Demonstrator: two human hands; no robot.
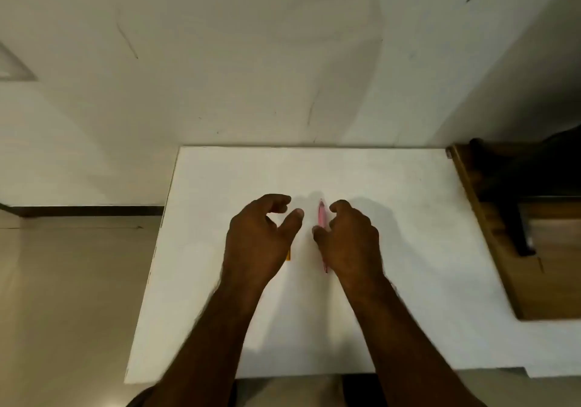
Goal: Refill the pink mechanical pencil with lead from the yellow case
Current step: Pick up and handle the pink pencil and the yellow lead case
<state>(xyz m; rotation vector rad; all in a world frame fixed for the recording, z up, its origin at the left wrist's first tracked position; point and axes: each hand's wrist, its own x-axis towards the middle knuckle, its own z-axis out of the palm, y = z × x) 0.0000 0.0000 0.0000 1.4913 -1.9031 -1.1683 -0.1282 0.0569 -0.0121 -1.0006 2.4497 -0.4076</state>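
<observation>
Two grips low over white counter [393,186], neither holding yet. My left hand [257,237] loosely curled, empty; yellow case [288,255] mostly hidden under palm. My right hand [349,240] hooked beside pink pencil [322,218], contact unclear. Risks: fingers nudge pencil, it rolls away; blind reach fumbles case, lead spills or snaps.

the white rectangular table [393,218] is the landmark: the slim pink mechanical pencil [322,218] lies on its middle, running front to back, with the right hand [349,237] over its right side. left of the pencil, the left hand [257,237] hovers over the table, covering most of the small yellow lead case [288,255]. a brown wooden cabinet [515,268] stands against the table's right edge.
</observation>
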